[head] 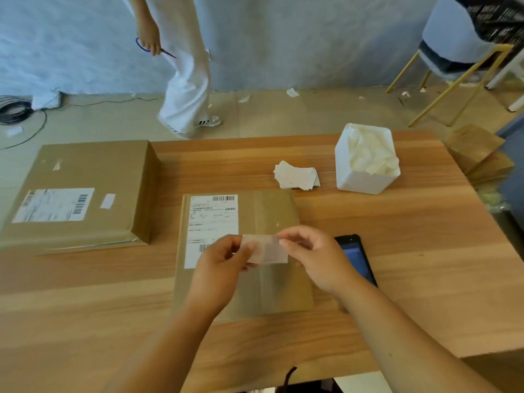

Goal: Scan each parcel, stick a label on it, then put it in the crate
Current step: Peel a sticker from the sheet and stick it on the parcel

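parcels: two, both lying on the wooden table (425, 265)
flat parcel (272, 214): one, brown, lying flat at centre under both hands; one printed shipping label (212, 219) is sitting on its left half, its lower edge hidden by the left hand
large box (85, 171): one, sitting at the table's left end, well apart from the hands; it is carrying one barcoded waybill (54, 205) and one little white sticker (108, 201) just beside that
small label (266, 249): one, pale and see-through, being held above the flat parcel, between the two hands
left hand (224, 265): pinching the small label's left end, thumb and fingers curled round it
right hand (314, 256): pinching the small label's top right corner with thumb and forefinger
label stack (296, 175): one loose pile, lying beyond the flat parcel
white bin (365, 165): one, standing just right of the label stack, holding crumpled pale paper
phone (358, 259): one, screen lit, lying just right of the flat parcel; the right hand is covering its left edge
crate (499, 18): one, black and latticed, showing at top right behind the chair (453, 43), off the table
cardboard pile (476, 148): lying past the table's right edge
other person (184, 80): one, in white trousers, standing on the floor beyond the table
cable coil (11, 112): one, lying on the floor at far left
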The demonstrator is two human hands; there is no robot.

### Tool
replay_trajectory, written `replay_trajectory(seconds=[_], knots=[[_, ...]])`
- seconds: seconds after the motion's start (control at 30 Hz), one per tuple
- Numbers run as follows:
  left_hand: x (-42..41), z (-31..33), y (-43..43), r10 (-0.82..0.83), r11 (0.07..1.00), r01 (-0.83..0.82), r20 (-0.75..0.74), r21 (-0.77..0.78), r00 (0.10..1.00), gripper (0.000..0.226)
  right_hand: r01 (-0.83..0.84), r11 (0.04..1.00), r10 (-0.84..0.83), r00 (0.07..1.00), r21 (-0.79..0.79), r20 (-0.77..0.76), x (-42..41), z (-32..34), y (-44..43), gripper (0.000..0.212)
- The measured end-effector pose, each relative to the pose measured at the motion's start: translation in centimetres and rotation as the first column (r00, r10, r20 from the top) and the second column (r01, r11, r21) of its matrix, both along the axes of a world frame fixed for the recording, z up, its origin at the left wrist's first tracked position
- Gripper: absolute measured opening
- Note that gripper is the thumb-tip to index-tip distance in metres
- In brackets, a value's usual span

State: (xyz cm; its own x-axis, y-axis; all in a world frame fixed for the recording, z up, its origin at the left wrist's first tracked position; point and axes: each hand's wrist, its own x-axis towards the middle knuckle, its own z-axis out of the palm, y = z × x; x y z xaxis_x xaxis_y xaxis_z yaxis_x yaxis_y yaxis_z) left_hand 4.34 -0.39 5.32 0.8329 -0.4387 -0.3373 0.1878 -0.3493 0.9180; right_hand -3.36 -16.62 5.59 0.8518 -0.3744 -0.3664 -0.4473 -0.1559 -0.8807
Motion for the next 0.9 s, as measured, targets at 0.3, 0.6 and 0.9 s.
replay_trajectory(seconds=[0.3, 0.6, 0.9], knots=[[0.2, -0.4, 4.4, 0.131, 0.969, -0.177, -0.244, -0.174, 0.961, 0.017, 0.155, 0.988, -0.155, 0.987, -0.002, 0.039, 0.0, -1.2, 4.1, 0.02], [0.0, -2.2, 8.8, 0.176, 0.973, -0.184, 0.067, 0.142, 0.982, 0.017, 0.066, 0.995, -0.066, 0.998, 0.071, -0.008, 0.2, -2.7, 7.2, 0.023], [-0.2, -4.1, 10.2, 0.105, 0.915, -0.176, 0.206, 0.364, 0.973, 0.027, -0.092, 0.982, 0.078, 0.993, -0.166, -0.088, -0.1, -4.5, 8.5, 0.013]])
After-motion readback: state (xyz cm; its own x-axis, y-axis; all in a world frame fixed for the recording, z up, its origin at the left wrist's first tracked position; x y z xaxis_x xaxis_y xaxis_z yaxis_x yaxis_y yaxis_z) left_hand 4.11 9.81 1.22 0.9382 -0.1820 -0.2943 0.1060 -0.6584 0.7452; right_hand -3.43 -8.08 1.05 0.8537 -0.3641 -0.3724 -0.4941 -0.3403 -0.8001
